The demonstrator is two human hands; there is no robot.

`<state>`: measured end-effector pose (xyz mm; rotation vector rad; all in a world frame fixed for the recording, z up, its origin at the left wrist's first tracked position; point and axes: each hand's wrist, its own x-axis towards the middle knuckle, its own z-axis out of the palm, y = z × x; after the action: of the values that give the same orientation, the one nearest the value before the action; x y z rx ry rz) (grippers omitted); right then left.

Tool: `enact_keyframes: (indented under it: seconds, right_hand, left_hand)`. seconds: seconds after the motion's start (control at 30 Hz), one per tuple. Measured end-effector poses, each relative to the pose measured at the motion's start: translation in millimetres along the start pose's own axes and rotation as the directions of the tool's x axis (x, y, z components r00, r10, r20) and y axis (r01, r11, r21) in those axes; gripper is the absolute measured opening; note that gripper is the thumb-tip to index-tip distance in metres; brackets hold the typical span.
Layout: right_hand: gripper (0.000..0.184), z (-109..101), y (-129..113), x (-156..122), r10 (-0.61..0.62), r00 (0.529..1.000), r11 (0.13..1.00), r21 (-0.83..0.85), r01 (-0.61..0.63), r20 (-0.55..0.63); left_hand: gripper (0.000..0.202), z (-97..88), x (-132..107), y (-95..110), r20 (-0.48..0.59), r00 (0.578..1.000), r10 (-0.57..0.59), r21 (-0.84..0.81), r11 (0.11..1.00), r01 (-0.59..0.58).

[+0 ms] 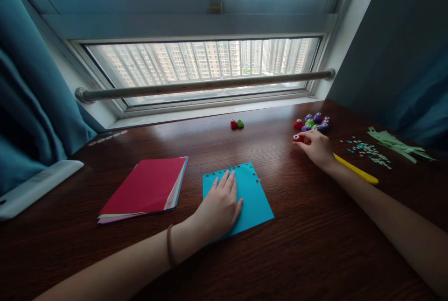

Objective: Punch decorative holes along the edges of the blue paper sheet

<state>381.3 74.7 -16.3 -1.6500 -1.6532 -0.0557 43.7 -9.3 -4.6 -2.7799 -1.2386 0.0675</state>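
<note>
Below a metal-framed window, a dark-brown wooden table is supporting a bright-blue paper sheet with a hole-punched edge. Lying open, the left hand is pressing on the sheet, seemingly steadying it, and hiding its middle. Right of the sheet, the right hand is pinching a small red plastic punch, perhaps for control; its partly covered shape is looking uncertain.

1. Left forearm reaches in bare from the lower left.
2. Left hand lies flat, palm down, fingers extended forward, thumb set apart.
3. Right forearm, also bare, slants in from the lower right.
4. Right hand points forward and left, thumb and fingertips drawn together.
</note>
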Motion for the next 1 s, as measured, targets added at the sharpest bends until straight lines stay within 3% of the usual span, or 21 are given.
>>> enact_keyframes:
  seconds: [0.1, 0.3, 0.43, 0.53, 0.63, 0.73, 0.83, 0.9, 0.97, 1.0]
  right_hand:
    - [0.024, -0.1, 18.8, 3.5, 0.034, 0.999, 0.982, -0.188, -0.026, 0.039]
    - [0.028, 3.4, 20.6, -1.9, 0.083, 0.996, 0.955, -0.286, -0.074, 0.019]
    - [0.035, 4.8, 9.0, -4.0, 0.076, 0.997, 0.986, -0.144, -0.079, -0.025]
    - [0.024, 6.1, 6.7, -0.7, 0.061, 0.997, 0.998, -0.013, -0.061, 0.04]
    - [0.023, 6.2, 4.1, 1.9, 0.039, 0.996, 0.998, 0.051, -0.043, 0.078]
    - [0.024, 5.2, -16.3, -6.3, -0.017, 0.987, 0.986, 0.166, -0.01, 0.161]
    - [0.017, 3.4, -53.6, -27.3, -0.206, 0.917, 0.941, 0.327, 0.089, 0.342]
    - [0.017, 2.1, -75.8, -42.5, -0.47, 0.782, 0.849, 0.453, 0.273, 0.409]
    - [0.019, 1.5, -88.7, -53.6, -0.593, 0.689, 0.79, 0.469, 0.396, 0.417]
    - [0.02, 1.7, -91.4, -57.0, -0.615, 0.668, 0.779, 0.456, 0.43, 0.42]
  left_hand:
    - [0.055, 0.9, -0.3, 0.0, -0.027, 1.0, 0.012, 0.011, 1.0, -0.012]
    - [0.054, 3.0, -0.4, 0.5, -0.063, 0.998, 0.013, -0.009, 1.0, -0.014]
    - [0.054, 2.7, 0.2, 0.5, -0.06, 0.998, 0.008, -0.013, 1.0, -0.009]
    - [0.054, 2.4, -0.2, 0.2, -0.061, 0.998, 0.011, -0.012, 1.0, -0.012]
    - [0.054, 2.5, -0.8, 0.2, -0.059, 0.998, 0.006, -0.008, 1.0, -0.007]
    - [0.054, 2.2, -1.1, 0.4, -0.053, 0.999, 0.006, -0.008, 1.0, -0.007]
    - [0.054, 1.5, -0.8, 0.7, -0.054, 0.998, 0.011, -0.011, 1.0, -0.012]
    - [0.054, 1.2, -0.4, 0.8, -0.051, 0.999, 0.01, 0.0, 1.0, -0.01]
    - [0.055, 1.3, -0.2, 0.9, -0.043, 0.999, 0.007, 0.014, 1.0, -0.007]
    - [0.055, 1.4, -0.3, 0.9, -0.041, 0.999, 0.006, 0.017, 1.0, -0.005]
